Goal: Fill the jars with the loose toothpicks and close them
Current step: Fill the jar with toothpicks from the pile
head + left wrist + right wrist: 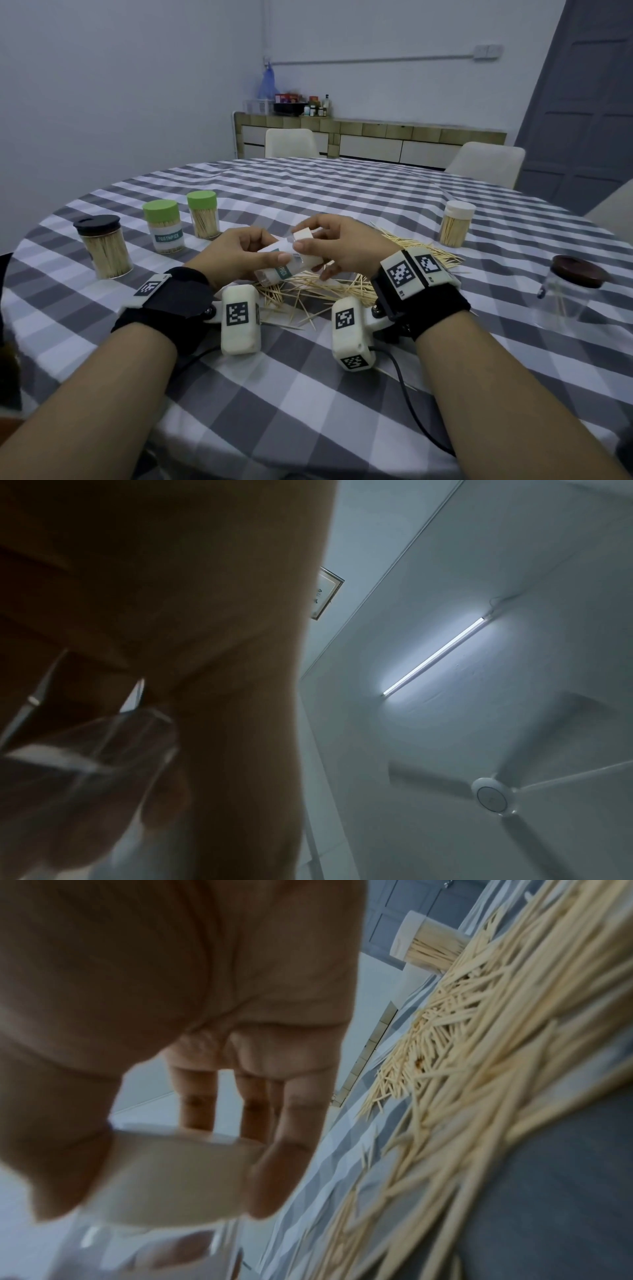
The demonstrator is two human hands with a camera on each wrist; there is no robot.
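Observation:
A small clear jar (279, 267) with a white "TOOTHPICK" label is held tilted above the pile of loose toothpicks (342, 289). My left hand (263, 251) grips its body, which shows as a blurred clear wall (85, 750) in the left wrist view. My right hand (308, 243) pinches the cream lid (303, 236) at the jar's upper end, thumb on one side and fingers on the other. The right wrist view shows that lid (171, 1175) between thumb and fingers, with the jar's clear mouth (137, 1245) just below. Whether the lid is seated I cannot tell.
On the checked tablecloth (308, 394) stand filled jars: a black-lidded one (102, 246) and two green-lidded ones (162, 226) (203, 214) at left, and a white-lidded one (457, 224) at right. A nearly empty clear jar with a brown lid (572, 294) stands far right. Chairs stand beyond the table.

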